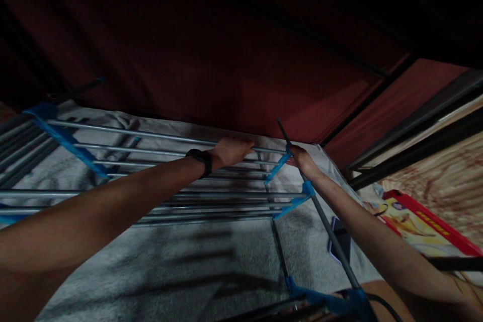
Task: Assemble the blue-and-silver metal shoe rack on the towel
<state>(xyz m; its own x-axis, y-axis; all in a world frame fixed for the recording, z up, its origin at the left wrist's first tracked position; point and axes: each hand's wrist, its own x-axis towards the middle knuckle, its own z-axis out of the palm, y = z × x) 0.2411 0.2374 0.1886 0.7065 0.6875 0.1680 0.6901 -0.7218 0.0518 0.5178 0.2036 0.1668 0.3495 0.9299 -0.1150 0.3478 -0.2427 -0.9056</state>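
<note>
Drying rack [241, 194] spans left to right over gray cloth [181, 256]; its far tube [169, 137] runs close to the dark red panel [226, 70], little room there. Near side, a wide stretch of bare cloth, shadow-striped. Right side tighter: phone [341, 241] just beside the slanted leg tube [332, 234], red-yellow box [418, 224] farther right. Left hand [234, 152]: grip curled over the far tube, toward its right end. Right hand [305, 162]: grip clamped at the far right blue corner piece [279, 165], fingers partly hidden.
</note>
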